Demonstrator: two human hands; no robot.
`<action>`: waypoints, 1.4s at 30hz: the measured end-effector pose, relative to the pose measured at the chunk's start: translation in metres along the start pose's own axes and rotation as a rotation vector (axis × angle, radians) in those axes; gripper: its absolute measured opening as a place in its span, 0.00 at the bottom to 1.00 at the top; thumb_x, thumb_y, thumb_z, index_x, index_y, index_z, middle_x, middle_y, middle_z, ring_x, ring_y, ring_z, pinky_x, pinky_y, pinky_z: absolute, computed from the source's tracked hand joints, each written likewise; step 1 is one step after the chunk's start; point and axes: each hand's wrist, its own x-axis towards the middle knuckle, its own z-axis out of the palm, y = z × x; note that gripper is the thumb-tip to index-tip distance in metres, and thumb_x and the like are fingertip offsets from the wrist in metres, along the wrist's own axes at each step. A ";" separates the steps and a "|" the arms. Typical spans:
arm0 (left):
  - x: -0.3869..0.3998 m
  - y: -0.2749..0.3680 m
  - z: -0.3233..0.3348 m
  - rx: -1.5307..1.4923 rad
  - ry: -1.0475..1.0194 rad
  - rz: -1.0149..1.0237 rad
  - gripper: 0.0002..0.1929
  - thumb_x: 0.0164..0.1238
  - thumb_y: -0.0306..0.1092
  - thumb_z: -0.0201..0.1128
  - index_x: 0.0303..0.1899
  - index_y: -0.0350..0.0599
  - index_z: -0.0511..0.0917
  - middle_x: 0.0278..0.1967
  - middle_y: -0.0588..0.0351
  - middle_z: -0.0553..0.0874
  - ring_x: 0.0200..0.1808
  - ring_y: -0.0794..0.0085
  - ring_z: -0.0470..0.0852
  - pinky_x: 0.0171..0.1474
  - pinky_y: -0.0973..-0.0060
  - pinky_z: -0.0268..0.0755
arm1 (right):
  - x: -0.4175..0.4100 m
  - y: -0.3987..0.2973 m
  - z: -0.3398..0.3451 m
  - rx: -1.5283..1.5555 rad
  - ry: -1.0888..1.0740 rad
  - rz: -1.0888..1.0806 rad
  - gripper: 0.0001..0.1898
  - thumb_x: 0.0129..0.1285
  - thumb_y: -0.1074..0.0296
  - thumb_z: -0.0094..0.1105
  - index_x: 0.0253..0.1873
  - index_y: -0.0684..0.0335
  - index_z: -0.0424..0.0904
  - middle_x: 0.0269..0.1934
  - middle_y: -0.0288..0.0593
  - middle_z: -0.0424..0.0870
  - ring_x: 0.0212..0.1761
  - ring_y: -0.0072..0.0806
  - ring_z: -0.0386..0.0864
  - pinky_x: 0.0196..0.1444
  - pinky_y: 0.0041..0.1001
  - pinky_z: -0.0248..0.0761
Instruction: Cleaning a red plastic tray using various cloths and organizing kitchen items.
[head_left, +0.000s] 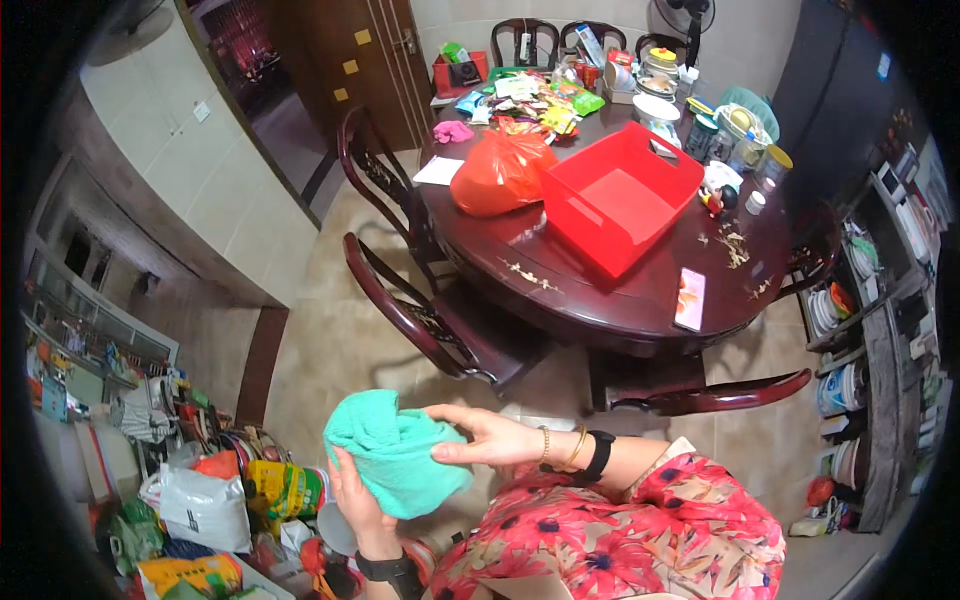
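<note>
Between my two hands is a bunched turquoise cloth (397, 457), held in front of my body above the tiled floor. My left hand (358, 491) supports it from the lower left, the fingers partly behind it. On its right side, my right hand (480, 439) grips the cloth with thumb and fingers. An empty-looking red plastic basket (619, 199) with cut-out handles sits on the round dark wooden table (487, 266) beyond. Beside the basket rests a tied red plastic bag (499, 176), its contents hidden.
Wooden chairs (405, 307) stand around the table's near side. A smartphone (690, 300) lies near the table edge. Snack packets (525, 97), jars (701, 135) and a pink cloth (453, 132) occupy the table. Bags (202, 506) crowd the floor at lower left. Shelves (877, 315) line the right.
</note>
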 end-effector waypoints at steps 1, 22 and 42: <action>0.015 0.006 -0.004 0.003 -0.007 0.001 0.21 0.74 0.46 0.47 0.56 0.39 0.68 0.53 0.51 0.77 0.52 0.65 0.78 0.53 0.67 0.72 | 0.019 0.001 0.000 -0.018 -0.047 -0.033 0.36 0.63 0.48 0.57 0.66 0.67 0.56 0.58 0.53 0.71 0.60 0.34 0.68 0.61 0.30 0.63; 0.227 0.028 0.079 0.253 -0.867 -0.168 0.29 0.65 0.32 0.60 0.65 0.39 0.59 0.60 0.51 0.68 0.60 0.68 0.69 0.61 0.73 0.62 | 0.054 -0.117 -0.117 0.204 0.967 -0.256 0.29 0.60 0.69 0.59 0.65 0.68 0.61 0.56 0.42 0.73 0.55 0.27 0.72 0.59 0.27 0.65; 0.236 -0.224 0.353 0.544 -0.673 -0.594 0.35 0.65 0.46 0.61 0.66 0.41 0.54 0.54 0.49 0.70 0.53 0.72 0.71 0.52 0.75 0.65 | -0.049 -0.133 -0.514 -0.701 1.307 0.118 0.30 0.55 0.63 0.64 0.61 0.68 0.68 0.50 0.50 0.78 0.51 0.29 0.76 0.53 0.27 0.70</action>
